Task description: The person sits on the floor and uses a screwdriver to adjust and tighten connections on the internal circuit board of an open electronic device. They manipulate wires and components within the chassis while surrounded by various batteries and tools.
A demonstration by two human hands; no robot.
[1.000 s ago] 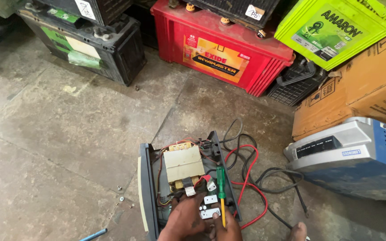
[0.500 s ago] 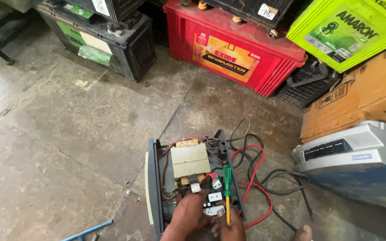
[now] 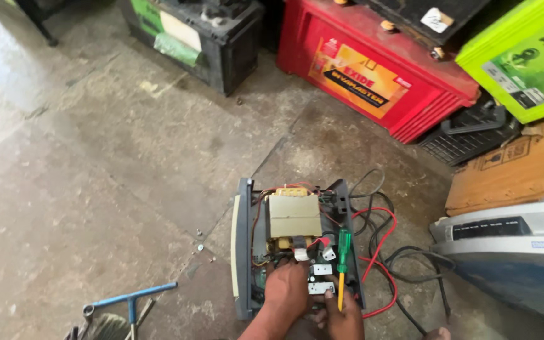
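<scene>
**Hands deeper in the opened power unit**

Compared with the moment before, our view had dropped closer to the floor, so the opened power unit (image 3: 294,249) sat larger and more central, and a blue T-handled wrench (image 3: 130,299) had come into sight at the lower left. Our hands had hardly shifted inside the case, which we judged to mean that the work was steady on the same spot near the circuit board rather than moving on.

Our left hand (image 3: 286,289) lay knuckles-up over the lower part of the unit, fingers curled down among the parts; we could not tell whether they gripped anything. Our right hand (image 3: 342,318) was closed around the yellow shaft of a green-handled screwdriver (image 3: 342,264), which stood along the unit's right edge with its handle pointing away from us.

The unit lay flat on the rough, stained concrete floor (image 3: 96,189), its grey plastic shell open. Inside sat a blocky transformer (image 3: 294,215) wrapped in pale tape, with small white components below it. Red and black cables (image 3: 382,252) looped loosely just beside the case on its right. Beyond stood a glossy red battery (image 3: 373,69), a dull black battery (image 3: 196,34), a bright green carton (image 3: 524,60), a brown cardboard box (image 3: 517,167) and a smooth white-and-blue appliance (image 3: 511,252).
</scene>
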